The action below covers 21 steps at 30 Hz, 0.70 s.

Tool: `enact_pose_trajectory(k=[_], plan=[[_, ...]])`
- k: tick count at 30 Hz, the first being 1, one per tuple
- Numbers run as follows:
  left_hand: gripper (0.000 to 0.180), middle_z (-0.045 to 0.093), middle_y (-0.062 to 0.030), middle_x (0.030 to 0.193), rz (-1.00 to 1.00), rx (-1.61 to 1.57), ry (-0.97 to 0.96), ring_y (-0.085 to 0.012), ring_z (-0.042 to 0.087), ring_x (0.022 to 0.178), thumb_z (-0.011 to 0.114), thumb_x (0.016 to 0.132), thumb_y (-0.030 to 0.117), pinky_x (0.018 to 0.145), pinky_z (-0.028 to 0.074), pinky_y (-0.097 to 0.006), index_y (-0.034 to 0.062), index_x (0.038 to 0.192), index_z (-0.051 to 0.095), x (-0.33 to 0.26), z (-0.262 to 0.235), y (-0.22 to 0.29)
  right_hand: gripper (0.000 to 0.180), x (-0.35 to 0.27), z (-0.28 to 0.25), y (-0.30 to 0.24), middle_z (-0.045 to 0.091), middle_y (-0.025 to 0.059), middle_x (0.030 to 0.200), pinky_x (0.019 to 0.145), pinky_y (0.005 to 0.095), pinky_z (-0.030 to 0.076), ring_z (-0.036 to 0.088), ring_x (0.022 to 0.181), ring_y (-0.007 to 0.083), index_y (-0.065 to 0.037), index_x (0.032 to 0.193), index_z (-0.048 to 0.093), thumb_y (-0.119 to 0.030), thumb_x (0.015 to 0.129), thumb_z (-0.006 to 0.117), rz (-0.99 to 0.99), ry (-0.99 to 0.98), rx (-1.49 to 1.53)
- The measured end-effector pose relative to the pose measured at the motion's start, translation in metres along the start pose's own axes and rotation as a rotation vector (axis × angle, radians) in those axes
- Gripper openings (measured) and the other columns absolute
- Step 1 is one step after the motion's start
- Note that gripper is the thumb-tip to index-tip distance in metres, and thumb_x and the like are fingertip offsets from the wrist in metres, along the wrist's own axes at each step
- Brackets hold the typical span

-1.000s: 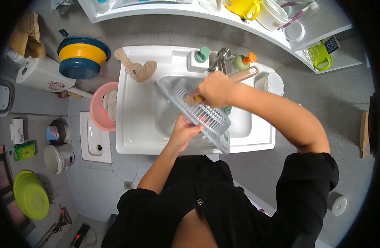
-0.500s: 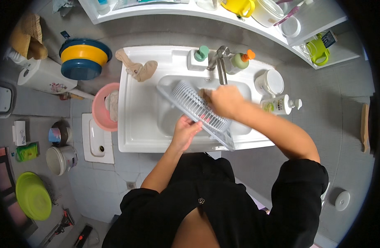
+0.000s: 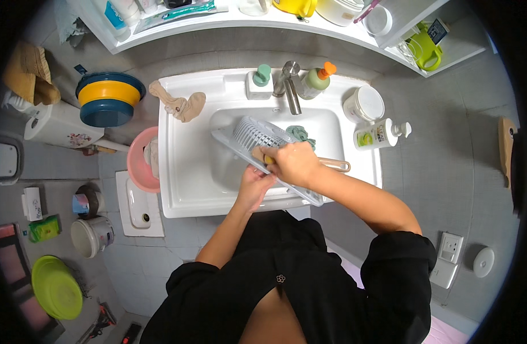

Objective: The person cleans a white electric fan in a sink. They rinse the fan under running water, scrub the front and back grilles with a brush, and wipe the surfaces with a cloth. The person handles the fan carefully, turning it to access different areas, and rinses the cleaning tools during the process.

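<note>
Two hands: both are busy over the white sink [image 3: 189,189], close together on a slotted white basket [image 3: 257,135].
Right hand [image 3: 295,163]: closed around a wooden-handled brush [image 3: 332,164], its head pressed against the basket; what the head looks like is mostly hidden, though a bit of yellow seems to show.
Left hand [image 3: 253,186]: gripping the basket's near long edge from below.
Basket: tilted, held above the basin, running from upper left to lower right.
In the basin: a green cloth [image 3: 300,135] lies just behind the basket, under the tap [image 3: 289,86].
Sink rim: a soap dispenser with a green top [image 3: 260,80], a green bottle with an orange cap [image 3: 315,83], a beige cloth [image 3: 180,104], a white lidded tub [image 3: 363,104] and a pump bottle [image 3: 381,133] lying on its side.
Left of the sink: a pink bowl [image 3: 138,169]; farther off, stacked blue and yellow basins [image 3: 108,98].
</note>
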<state>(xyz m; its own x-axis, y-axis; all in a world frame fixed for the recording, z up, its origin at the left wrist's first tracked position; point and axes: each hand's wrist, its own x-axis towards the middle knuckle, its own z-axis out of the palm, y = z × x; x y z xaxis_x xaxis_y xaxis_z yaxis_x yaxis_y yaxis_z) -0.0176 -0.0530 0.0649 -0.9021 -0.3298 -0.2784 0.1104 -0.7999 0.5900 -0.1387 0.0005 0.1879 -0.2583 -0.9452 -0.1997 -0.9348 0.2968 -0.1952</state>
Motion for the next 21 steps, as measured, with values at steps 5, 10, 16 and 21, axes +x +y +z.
enact_pose_trajectory(k=[5,10,16,21], plan=[[0.036,0.047,-0.0133,0.116,0.001,-0.133,0.121,-0.0270,0.050,0.103,0.041,0.091,0.026,0.090,0.039,-0.045,0.0081,0.121,0.034,0.001,0.008,0.016,0.038,-0.002,-0.002,0.007,0.062,0.0134,0.067,0.059,0.0376,0.049,0.060,0.063,0.0306,-0.011,0.105,0.059,-0.027,0.071,0.063,0.161,0.160,0.208],[0.053,0.043,-0.0168,0.121,-0.024,-0.186,0.162,-0.0303,0.046,0.110,0.027,0.092,0.046,0.092,0.037,-0.047,0.0068,0.128,0.029,0.005,0.005,0.035,0.039,0.013,-0.031,0.022,0.063,0.0127,0.071,0.062,0.0361,0.049,0.061,0.067,0.0298,-0.010,0.106,0.058,-0.027,0.071,0.066,0.182,0.219,0.260],[0.060,0.043,-0.0164,0.121,0.048,-0.232,0.282,-0.0292,0.047,0.107,0.028,0.090,0.051,0.091,0.039,-0.046,0.0026,0.125,0.033,0.009,-0.013,0.043,0.042,0.032,-0.054,0.042,0.063,0.0142,0.074,0.064,0.0315,0.048,0.063,0.070,0.0257,-0.009,0.111,0.055,-0.024,0.073,0.066,0.064,0.119,0.315],[0.065,0.045,-0.0154,0.117,0.016,-0.417,0.221,-0.0279,0.048,0.105,0.028,0.088,0.056,0.092,0.040,-0.046,0.0037,0.125,0.035,0.003,-0.021,0.039,0.045,0.056,-0.046,0.026,0.062,0.0158,0.071,0.061,0.0311,0.047,0.061,0.061,0.0224,-0.006,0.117,0.050,-0.020,0.076,0.064,0.045,-0.030,0.332]])
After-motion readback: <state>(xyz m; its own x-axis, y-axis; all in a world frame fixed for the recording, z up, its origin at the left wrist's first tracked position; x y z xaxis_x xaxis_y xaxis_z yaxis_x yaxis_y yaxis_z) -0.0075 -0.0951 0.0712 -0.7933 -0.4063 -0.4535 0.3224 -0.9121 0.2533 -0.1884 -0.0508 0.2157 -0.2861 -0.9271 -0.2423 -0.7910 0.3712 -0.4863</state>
